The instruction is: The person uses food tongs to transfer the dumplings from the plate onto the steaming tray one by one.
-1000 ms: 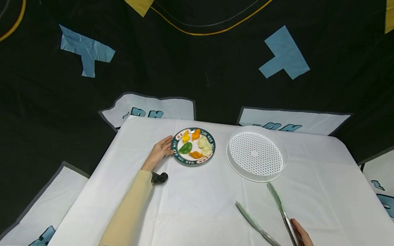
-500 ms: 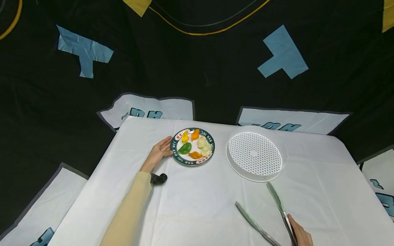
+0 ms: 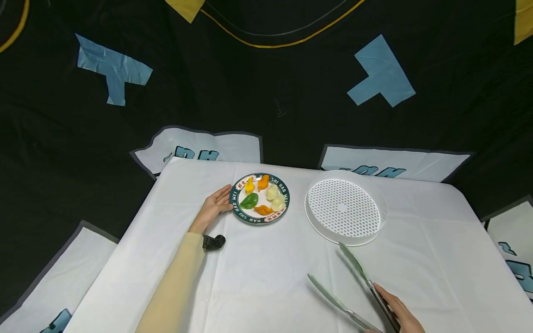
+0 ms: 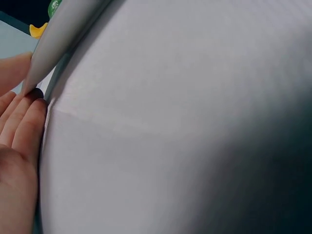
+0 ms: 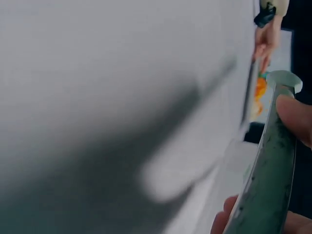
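Note:
My left hand (image 3: 213, 206) pinches the near-left rim of a round plate (image 3: 255, 220) with a dark green lettered border. The left wrist view shows the thumb on one side of that edge, fingers on the other. On the plate lie a green pepper (image 3: 250, 200), a yellow pepper-shaped piece (image 3: 249, 186), two orange ones and two pale round pieces (image 3: 272, 192). At lower right, my right hand (image 3: 395, 310) grips tongs (image 3: 352, 260) with pale green arms and metal handles. Their arms are spread, nothing between them. In the right wrist view, the thumb (image 5: 295, 117) presses along one green arm.
Just beyond the tongs sits a round white basket (image 3: 344, 206) with a perforated bottom, right of the plate. A white cloth (image 3: 258, 277) covers the table. Behind it hangs a black curtain (image 3: 233, 92) with blue tape on it.
My right hand has come further into view and swung the tongs left, the far tip now near the basket's front edge. The left hand and plate have stayed in place.

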`<state>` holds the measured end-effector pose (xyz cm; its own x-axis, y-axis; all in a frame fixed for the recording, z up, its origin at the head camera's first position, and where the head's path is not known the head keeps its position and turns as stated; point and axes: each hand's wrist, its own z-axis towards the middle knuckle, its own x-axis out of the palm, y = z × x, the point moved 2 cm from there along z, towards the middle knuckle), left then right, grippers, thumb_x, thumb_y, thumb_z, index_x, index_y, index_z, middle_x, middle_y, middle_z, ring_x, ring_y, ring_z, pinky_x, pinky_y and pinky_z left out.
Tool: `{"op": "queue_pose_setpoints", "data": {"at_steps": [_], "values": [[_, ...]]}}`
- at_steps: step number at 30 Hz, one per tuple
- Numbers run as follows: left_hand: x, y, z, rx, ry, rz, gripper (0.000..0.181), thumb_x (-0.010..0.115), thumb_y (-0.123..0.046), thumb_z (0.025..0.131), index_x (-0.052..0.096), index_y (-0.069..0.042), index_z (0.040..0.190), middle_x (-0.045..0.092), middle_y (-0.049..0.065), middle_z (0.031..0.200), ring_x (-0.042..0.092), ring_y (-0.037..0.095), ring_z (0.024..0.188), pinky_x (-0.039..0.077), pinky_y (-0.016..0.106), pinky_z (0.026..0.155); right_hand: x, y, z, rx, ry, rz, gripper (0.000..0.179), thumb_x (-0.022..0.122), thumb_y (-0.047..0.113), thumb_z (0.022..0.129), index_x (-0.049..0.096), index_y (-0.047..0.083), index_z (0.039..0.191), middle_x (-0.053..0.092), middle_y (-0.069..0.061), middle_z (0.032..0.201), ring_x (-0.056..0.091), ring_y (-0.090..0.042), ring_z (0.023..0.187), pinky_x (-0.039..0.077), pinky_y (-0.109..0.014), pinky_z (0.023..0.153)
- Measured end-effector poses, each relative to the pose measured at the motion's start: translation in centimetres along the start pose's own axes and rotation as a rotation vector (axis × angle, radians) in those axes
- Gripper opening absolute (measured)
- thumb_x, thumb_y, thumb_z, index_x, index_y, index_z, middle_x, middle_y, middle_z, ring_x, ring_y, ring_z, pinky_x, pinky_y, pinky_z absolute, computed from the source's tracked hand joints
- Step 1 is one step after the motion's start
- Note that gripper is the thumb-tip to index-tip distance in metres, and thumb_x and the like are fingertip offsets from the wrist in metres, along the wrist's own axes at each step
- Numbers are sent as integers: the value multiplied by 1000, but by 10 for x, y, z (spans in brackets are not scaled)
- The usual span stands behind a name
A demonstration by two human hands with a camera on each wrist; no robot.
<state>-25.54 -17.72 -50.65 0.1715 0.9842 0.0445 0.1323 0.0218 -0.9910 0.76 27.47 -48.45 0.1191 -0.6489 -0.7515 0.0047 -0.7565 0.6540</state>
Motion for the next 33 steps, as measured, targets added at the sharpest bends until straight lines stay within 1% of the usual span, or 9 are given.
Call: {"op": "queue_pose_setpoints", "data": {"at_steps": [1,4,5,9,11,13,20,25,33], "values": [[0,0,0,3,1,0,74,53,17,85,21,2,150,23,17,155,27,29,139,36,26,108,-1,10,2,23,-21,-7,92,84,35,69,40,5,144,52,-22,125,56,-40,104,56,-44,70],[1,0,1,3,2,1,74,53,18,85,20,2,150,22,17,155,26,29,140,35,26,109,-3,34,12,12,-64,-14,87,86,37,66,48,12,141,57,-14,126,58,-37,107,56,-47,77],[1,0,1,0,-1,0,74,53,18,85,21,2,150,23,16,155,27,28,140,35,26,109,-4,40,17,-18,-68,-13,86,87,34,66,49,13,140,57,-11,126,58,-36,108,56,-47,79],[2,0,0,-9,-5,-6,74,53,18,85,22,0,150,23,15,155,27,27,140,35,25,109,-4,57,37,-185,-119,-15,84,89,25,63,52,20,139,60,2,123,59,-20,106,56,-34,79],[3,-1,0,-13,-11,-5,74,54,17,85,23,0,150,24,15,155,28,27,139,36,25,108,-3,63,49,-258,-133,-8,84,89,19,63,52,21,139,60,5,124,58,-15,107,55,-31,80],[3,-1,0,-7,-7,-1,73,53,17,86,22,1,150,23,16,155,28,28,139,36,26,108,-2,70,61,-294,-129,5,84,88,15,64,52,20,139,59,3,127,57,-15,111,56,-33,81],[3,-2,-1,0,-3,21,72,53,16,87,21,1,150,23,16,155,28,28,139,36,27,109,9,91,101,-375,-82,44,76,85,10,66,53,3,136,57,-14,130,54,-32,117,52,-50,89],[5,-3,-1,-19,-4,63,72,52,15,87,23,0,150,24,15,155,30,27,139,38,24,106,20,102,120,-378,-48,65,75,84,10,67,53,3,136,58,-16,129,52,-36,119,49,-52,95],[6,-6,-2,-9,26,129,68,50,15,88,21,6,149,22,24,153,28,32,138,37,28,107,34,113,140,-371,-36,88,76,84,10,67,53,0,135,58,-17,128,54,-32,118,50,-46,96]]}}
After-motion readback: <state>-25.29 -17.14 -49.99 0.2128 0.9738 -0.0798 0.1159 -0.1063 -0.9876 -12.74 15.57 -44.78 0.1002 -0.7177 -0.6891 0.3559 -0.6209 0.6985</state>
